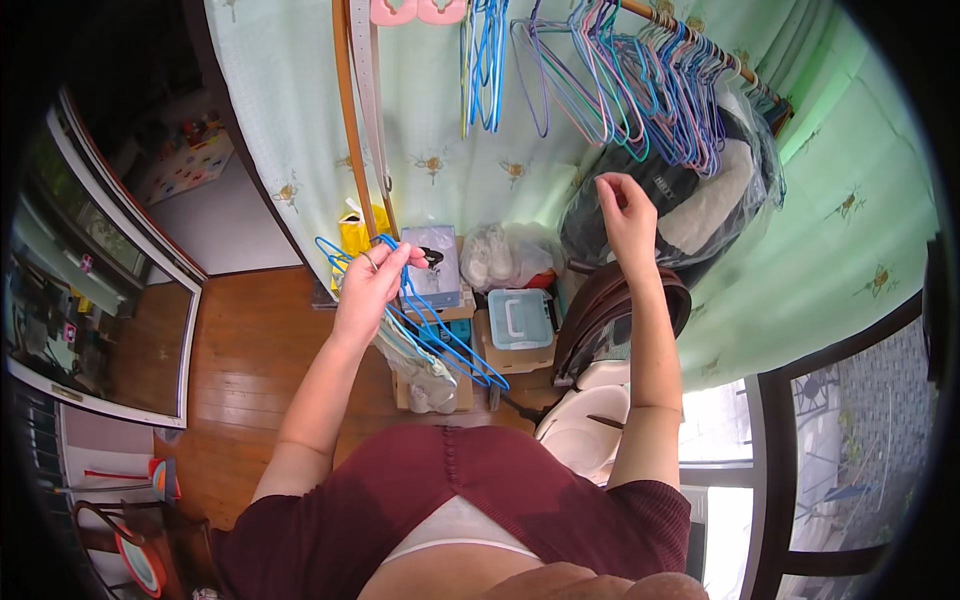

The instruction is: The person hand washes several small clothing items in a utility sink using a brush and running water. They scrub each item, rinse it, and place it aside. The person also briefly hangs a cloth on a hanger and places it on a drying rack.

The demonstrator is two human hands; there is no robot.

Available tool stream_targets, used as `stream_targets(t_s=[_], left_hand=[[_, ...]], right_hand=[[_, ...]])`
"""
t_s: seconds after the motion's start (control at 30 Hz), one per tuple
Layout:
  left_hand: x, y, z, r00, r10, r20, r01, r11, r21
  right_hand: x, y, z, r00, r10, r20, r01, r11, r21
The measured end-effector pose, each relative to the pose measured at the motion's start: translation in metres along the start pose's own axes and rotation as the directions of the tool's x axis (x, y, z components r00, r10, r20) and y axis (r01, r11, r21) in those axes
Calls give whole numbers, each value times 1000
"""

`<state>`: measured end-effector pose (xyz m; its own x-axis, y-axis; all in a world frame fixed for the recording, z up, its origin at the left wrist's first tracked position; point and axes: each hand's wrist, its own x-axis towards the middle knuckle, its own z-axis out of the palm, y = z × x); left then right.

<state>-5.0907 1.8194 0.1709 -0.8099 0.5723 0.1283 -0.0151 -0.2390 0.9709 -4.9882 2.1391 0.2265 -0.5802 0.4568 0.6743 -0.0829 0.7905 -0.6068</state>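
Observation:
My left hand (pixel 373 283) grips a few blue clothes hangers (pixel 442 330) by their hook ends, and their frames slant down to the right. Raised on the other side, my right hand (pixel 628 217) has its fingers curled in towards the thumb, with nothing visible in them. Just above it hang many coloured hangers (pixel 679 97) on a wooden rail (pixel 637 9), in blue, purple, pink and green. A separate bunch of blue hangers (pixel 487 67) hangs further left. Behind my right hand is a dark garment in a clear plastic cover (pixel 675 187).
Below stand a lidded light-blue plastic box (pixel 520 319), a printed box (pixel 435 262), clear bags (pixel 510 255) and a yellow bag (pixel 364 229). A stroller-like seat with a brown hood (pixel 600 322) stands right. A green curtain (pixel 450 180) hangs behind; a glass door (pixel 112 315) is left.

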Motion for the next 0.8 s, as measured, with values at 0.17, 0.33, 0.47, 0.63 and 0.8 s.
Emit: stream_targets(t_s=[0.17, 0.33, 0.47, 0.63, 0.8], left_hand=[[-4, 3, -6, 999, 22, -33, -22, 1000, 5], [-9, 2, -11, 999, 10, -39, -10, 1000, 9], [-12, 2, -14, 998, 2, -65, -1, 1000, 13], [-15, 1, -17, 996, -14, -90, 15, 1000, 8], [-17, -1, -20, 995, -5, -95, 5, 1000, -5]], right_hand=[[55, -9, 26, 997, -59, 47, 61, 998, -31], [98, -34, 61, 991, -135, -9, 131, 974, -184], [139, -37, 87, 992, -128, 8, 127, 970, -208], [180, -40, 122, 998, -38, 54, 51, 966, -253], [210, -43, 145, 919, 237, 316, -144, 946, -291]])
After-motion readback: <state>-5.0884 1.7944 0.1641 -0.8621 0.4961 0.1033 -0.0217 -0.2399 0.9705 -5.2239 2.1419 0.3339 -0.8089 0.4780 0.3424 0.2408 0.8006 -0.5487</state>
